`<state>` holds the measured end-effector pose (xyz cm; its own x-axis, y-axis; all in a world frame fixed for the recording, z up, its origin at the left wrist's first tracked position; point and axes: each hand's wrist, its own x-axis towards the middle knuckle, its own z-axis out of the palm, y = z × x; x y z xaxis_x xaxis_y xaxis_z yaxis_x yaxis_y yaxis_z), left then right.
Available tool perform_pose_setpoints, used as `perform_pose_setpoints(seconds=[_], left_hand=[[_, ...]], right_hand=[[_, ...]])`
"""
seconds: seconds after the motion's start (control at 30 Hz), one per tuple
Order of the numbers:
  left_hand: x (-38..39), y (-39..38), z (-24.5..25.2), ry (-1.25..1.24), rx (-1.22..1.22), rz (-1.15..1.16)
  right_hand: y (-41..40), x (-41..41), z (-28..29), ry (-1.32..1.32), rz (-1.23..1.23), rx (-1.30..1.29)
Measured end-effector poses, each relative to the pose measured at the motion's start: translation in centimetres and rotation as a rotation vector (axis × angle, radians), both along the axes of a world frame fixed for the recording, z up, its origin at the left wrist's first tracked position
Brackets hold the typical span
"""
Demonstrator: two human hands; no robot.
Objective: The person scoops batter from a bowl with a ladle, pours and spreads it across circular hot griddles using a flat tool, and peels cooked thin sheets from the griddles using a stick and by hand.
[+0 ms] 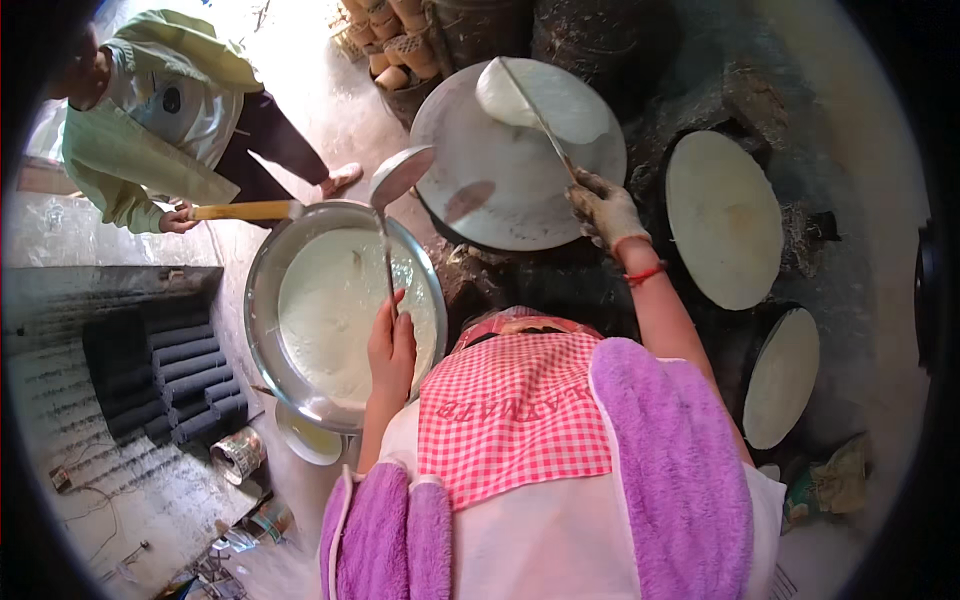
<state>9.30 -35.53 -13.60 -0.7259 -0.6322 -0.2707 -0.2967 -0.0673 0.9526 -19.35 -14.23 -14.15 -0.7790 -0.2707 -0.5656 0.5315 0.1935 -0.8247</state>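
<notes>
My left hand (391,345) is closed around the metal handle of a ladle (403,176). The ladle's round bowl is raised between a wide steel basin (259,322) and a large round griddle (517,176). Pale batter (330,307) fills much of the basin. On the griddle's far side lies a patch of wet white batter (517,94). My right hand (607,210), in a soiled glove, grips a thin rod-like spreader (536,112). The spreader reaches across that patch; whether it touches the batter I cannot tell.
Another person (161,127) stands at the left, holding a wooden handle (244,211) whose end meets the basin's rim. Two more round griddles (724,217) (781,379), with pale tops, are at my right. Black cylindrical briquettes (191,375) are stacked at left; tan ones (390,37) fill a bucket.
</notes>
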Motion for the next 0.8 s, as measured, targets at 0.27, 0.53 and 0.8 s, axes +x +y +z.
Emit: perform_pose_setpoints(seconds=[0.27,0.53,0.8], left_hand=[[-1.9,5.8,1.4,0.061,0.25,0.094],[-0.1,9.1,1.1,0.078,0.105,0.257],[0.8,9.0,3.0,0.066,0.151,0.52]], right_hand=[[0.1,-2.3,-3.3,0.063,0.126,-0.117],[4.4,-7.9,-0.9,-0.04,0.211,-0.09],[5.3,-6.2,-0.8,0.018,0.301,-0.001]])
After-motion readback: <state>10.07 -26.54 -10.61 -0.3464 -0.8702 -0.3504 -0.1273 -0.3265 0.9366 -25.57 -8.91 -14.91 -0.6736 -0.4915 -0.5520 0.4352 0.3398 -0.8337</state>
